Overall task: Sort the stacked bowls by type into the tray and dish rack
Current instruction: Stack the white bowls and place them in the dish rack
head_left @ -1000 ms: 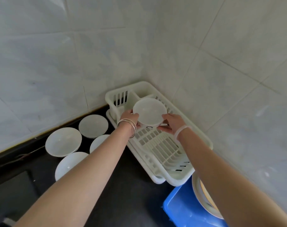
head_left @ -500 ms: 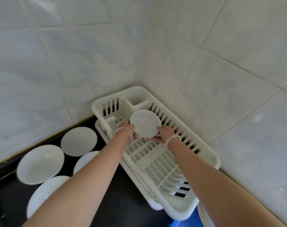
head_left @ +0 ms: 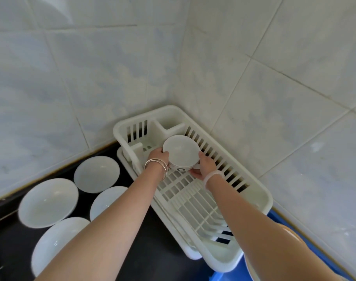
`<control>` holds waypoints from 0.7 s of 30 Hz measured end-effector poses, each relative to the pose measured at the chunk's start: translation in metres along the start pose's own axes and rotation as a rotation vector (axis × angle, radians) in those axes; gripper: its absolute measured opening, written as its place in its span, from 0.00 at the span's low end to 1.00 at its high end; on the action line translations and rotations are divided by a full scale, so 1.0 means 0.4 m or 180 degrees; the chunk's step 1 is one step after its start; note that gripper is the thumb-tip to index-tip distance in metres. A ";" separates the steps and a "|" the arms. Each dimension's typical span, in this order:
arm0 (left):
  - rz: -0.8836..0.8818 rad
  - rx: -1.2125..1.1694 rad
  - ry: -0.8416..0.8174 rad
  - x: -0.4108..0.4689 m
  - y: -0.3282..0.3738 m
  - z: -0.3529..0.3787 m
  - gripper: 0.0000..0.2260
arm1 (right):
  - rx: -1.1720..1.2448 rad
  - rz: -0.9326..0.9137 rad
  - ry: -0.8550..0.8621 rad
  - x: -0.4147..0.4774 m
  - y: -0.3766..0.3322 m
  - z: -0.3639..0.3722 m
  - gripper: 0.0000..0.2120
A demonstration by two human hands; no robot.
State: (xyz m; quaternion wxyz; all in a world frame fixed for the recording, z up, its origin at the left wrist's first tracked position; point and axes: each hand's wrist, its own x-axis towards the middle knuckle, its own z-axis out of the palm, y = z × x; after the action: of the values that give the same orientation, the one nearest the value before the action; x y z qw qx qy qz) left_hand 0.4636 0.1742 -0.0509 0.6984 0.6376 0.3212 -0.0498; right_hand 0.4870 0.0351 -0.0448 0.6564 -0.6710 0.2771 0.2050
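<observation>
Left hand and right hand grip the bowl from opposite sides, fingers curled round its wall, thumbs near the rim. A second ago they held it up above the rack, tipped so its inside faced the camera. Now it sits lower, inside the rack's far end, just in front of the slotted cutlery compartment and close to the rack's right wall. It is less tilted, with a dark mark on its near side showing. I cannot tell whether its base touches the rack's grid yet, since the hands hide that edge.

This reads as the placing step nearly finished: the deep bowl is going to the rack, and what seems left is to seat it level and let go. The grid ribs could leave it rocking, so a gentle release looks wise.

Left of the rack, four shallow bowls lie apart on the dark counter, untouched over the same second. A blue tray peeks out at the rack's near end.
</observation>
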 end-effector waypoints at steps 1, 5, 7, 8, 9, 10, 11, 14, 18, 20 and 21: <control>0.0058 0.0114 0.0025 -0.005 0.001 -0.003 0.15 | -0.0123 -0.0063 0.0031 -0.005 0.004 -0.003 0.18; 0.0351 0.0601 0.0007 -0.048 0.011 -0.018 0.15 | -0.0438 -0.0256 0.0071 -0.038 0.005 -0.016 0.18; 0.0468 0.0874 -0.0072 -0.076 0.020 -0.033 0.13 | -0.0634 -0.0329 0.0061 -0.067 -0.006 -0.025 0.18; 0.0515 0.1045 -0.0121 -0.092 0.026 -0.042 0.13 | -0.0865 -0.0457 0.0044 -0.084 -0.013 -0.029 0.18; 0.0551 0.1203 -0.0151 -0.111 0.031 -0.052 0.14 | -0.1037 -0.0578 0.0022 -0.103 -0.018 -0.033 0.18; 0.0594 0.1324 -0.0159 -0.133 0.037 -0.064 0.15 | -0.1165 -0.0716 0.0023 -0.124 -0.024 -0.034 0.19; 0.0645 0.1374 -0.0155 -0.160 0.043 -0.076 0.15 | -0.1129 -0.0784 0.0029 -0.151 -0.028 -0.033 0.18; 0.0841 0.1371 -0.0114 -0.248 0.048 -0.122 0.16 | -0.0810 -0.0817 -0.0209 -0.254 -0.028 -0.019 0.15; 0.0940 0.1497 -0.0105 -0.361 0.003 -0.210 0.18 | -0.0872 -0.1027 -0.0628 -0.389 0.022 0.013 0.10; 0.0951 0.1520 0.0080 -0.412 -0.043 -0.264 0.18 | -0.1078 -0.1087 -0.0758 -0.432 0.070 0.038 0.11; 0.0915 0.1573 0.0239 -0.434 -0.069 -0.291 0.18 | -0.1231 -0.1086 -0.0835 -0.444 0.099 0.052 0.11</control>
State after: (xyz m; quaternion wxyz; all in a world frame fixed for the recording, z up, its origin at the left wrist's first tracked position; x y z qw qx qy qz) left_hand 0.2687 0.2175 0.0165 0.5094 0.8289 0.2313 -0.0034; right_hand 0.3279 0.0748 0.0371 0.5715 -0.7884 0.0287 0.2257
